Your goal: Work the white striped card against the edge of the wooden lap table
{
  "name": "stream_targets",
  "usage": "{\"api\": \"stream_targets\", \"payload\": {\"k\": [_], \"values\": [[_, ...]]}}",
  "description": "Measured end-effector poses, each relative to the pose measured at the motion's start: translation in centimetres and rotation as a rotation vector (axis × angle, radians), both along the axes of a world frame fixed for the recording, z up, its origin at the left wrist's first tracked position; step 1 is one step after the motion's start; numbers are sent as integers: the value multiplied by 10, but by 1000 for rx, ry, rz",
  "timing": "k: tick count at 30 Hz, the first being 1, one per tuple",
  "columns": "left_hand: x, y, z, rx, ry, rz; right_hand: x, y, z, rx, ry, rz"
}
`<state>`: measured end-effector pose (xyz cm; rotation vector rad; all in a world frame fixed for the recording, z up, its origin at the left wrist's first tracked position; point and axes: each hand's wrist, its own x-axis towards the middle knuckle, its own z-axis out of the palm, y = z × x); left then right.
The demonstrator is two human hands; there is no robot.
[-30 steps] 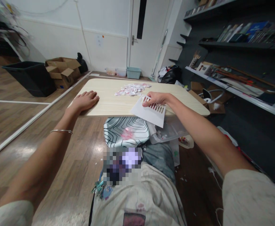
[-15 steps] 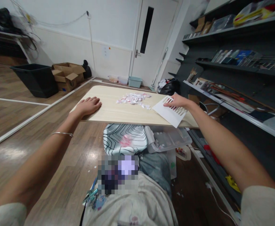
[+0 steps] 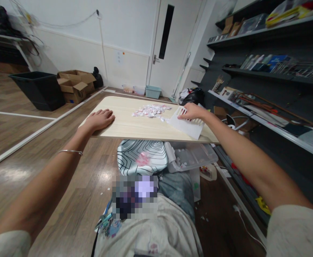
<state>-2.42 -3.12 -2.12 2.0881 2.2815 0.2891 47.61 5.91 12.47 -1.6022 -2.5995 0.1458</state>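
My left hand lies flat on the left end of a pale wooden tabletop, fingers stretched out. At the table's right side my right hand grips a white slotted sheet, which looks like a flat scraper with a row of long slots along its upper part. The sheet stands tilted, its lower edge at the tabletop. A loose heap of small white and pinkish paper pieces lies at the middle of the table, with a few pieces close to the sheet's left corner.
Below the table's front edge are a patterned cushion-like item and a clear plastic bin with some pieces in it. Dark shelves line the right. A black bin and cardboard boxes stand at the left.
My right hand has moved a little left with the slotted sheet, bringing it nearer the paper heap and more upright. My left hand stays in place on the table.
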Motion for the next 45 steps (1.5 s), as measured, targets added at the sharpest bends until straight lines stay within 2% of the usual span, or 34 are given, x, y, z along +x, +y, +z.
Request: {"api": "stream_targets", "payload": {"k": [8, 11, 15, 19, 25, 31, 34, 38, 45], "values": [[4, -2, 0, 14, 3, 8, -27, -20, 0, -91, -27, 75], [3, -2, 1, 6, 3, -1, -23, -15, 3, -93, 3, 98], [2, -1, 0, 7, 6, 10, -11, 2, 9, -9, 25, 20], [1, 1, -2, 25, 6, 1, -11, 7, 6, 23, -43, 2], [-1, 2, -3, 20, 16, -11, -33, -14, -1, 10, -76, 46], [-1, 3, -4, 47, 1, -1, -51, -25, 5, -70, -38, 143], [-1, 2, -4, 41, 1, -7, -48, -22, 13, -86, 24, 160], [0, 2, -3, 31, 1, 9, -37, -13, 21, -39, 68, 116], [4, -2, 1, 26, 4, 23, -24, -15, 22, 41, 45, 119]]}}
